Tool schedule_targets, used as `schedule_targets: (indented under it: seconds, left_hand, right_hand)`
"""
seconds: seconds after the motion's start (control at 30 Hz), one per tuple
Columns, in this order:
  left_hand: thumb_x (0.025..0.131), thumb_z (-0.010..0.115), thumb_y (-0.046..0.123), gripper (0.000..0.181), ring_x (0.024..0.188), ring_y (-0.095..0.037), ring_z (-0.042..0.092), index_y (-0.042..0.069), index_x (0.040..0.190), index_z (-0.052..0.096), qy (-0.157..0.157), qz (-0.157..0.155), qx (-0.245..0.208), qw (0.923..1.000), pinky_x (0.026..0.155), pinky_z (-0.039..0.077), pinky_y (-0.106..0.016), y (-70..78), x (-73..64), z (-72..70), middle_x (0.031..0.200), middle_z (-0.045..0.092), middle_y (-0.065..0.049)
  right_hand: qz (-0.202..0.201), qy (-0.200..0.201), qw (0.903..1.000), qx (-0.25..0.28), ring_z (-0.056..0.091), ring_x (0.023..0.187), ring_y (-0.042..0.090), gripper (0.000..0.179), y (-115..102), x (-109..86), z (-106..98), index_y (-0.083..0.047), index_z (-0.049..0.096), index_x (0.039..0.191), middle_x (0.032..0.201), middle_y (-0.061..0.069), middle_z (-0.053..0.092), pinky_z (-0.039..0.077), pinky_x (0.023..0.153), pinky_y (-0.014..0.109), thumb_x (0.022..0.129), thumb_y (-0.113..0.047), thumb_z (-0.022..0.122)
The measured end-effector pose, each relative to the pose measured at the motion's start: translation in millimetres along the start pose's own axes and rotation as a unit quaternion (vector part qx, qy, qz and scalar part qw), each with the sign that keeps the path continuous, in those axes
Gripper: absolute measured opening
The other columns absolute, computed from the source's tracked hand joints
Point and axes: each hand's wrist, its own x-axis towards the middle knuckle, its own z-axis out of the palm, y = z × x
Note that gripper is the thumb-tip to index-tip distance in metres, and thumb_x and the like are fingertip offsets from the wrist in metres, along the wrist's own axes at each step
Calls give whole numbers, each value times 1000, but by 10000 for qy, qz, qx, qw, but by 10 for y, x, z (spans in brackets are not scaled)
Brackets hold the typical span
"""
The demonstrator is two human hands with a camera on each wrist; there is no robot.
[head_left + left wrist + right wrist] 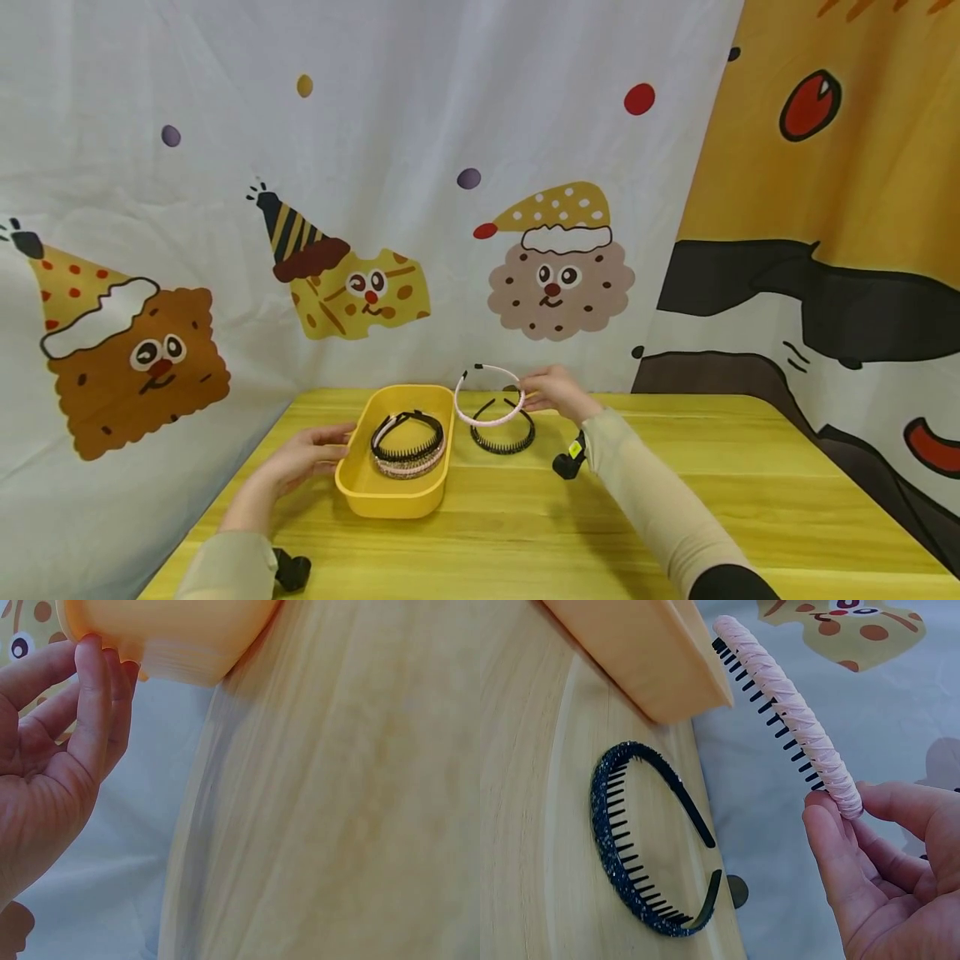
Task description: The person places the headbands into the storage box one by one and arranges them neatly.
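Note:
Between the thumb and fingers of my right hand [553, 392] is a pink wrapped headband [795, 712] with black inner teeth, pinched at one side and raised above the table. Below it a black glittery toothed headband [622, 862] lies on the wood, right of a yellow bin [393, 505]. Inside that bin sit several stacked headbands [407, 454], black, pink and glittery. My left hand [311, 457] is at the bin's left side, its fairly straight fingertips [90, 656] against the outer wall.
The wooden table [600, 517] ends at the back against a white cloth [390, 108] printed with cartoon snacks in party hats. A black wrist camera [567, 462] is strapped to the right wrist, another [291, 572] to the left.

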Motion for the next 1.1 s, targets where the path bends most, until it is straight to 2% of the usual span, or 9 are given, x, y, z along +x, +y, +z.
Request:
schedule_targets:
  seconds: [0.3,0.53,0.77,0.93,1.1]
  left_hand:
    - [98,57,9,61,119,-36,53,-11,147,27,27,-57,28,10000,89,52,-38,42,9,-6,144,35,-35]
    - [98,56,9,62,117,-34,56,-12,147,25,-20,-60,60,10000,91,51,-40,90,30,-10,144,31,-38]
    - [98,56,8,61,117,-37,55,-12,147,26,25,-12,59,10000,91,51,-41,72,8,0,143,32,-39]
    - [98,57,9,61,118,-36,55,-12,147,26,59,-14,63,10000,90,52,-40,54,-12,17,143,32,-38]
    - [98,58,10,62,118,-36,54,-11,147,27,82,-32,29,10000,89,52,-40,40,-20,22,144,31,-38]
  right_hand:
    - [-75,-13,9999,-119,67,65,18,29,-78,11,88,17,59,115,83,15,67,55,81,45,93,-1,59]
    - [-11,62,10000,-35,68,65,19,28,-134,43,130,15,61,114,86,18,67,58,70,35,91,-1,61]
    - [-13,-124,9999,-108,68,65,20,29,-198,61,209,16,60,115,86,19,67,56,79,43,92,-2,60]
    - [-33,-214,9997,-136,67,62,19,30,-196,75,280,18,60,115,83,20,65,58,70,36,91,-1,60]
    - [-28,-226,9997,-100,67,62,20,28,-196,83,355,16,61,114,89,25,64,58,67,33,92,-1,60]
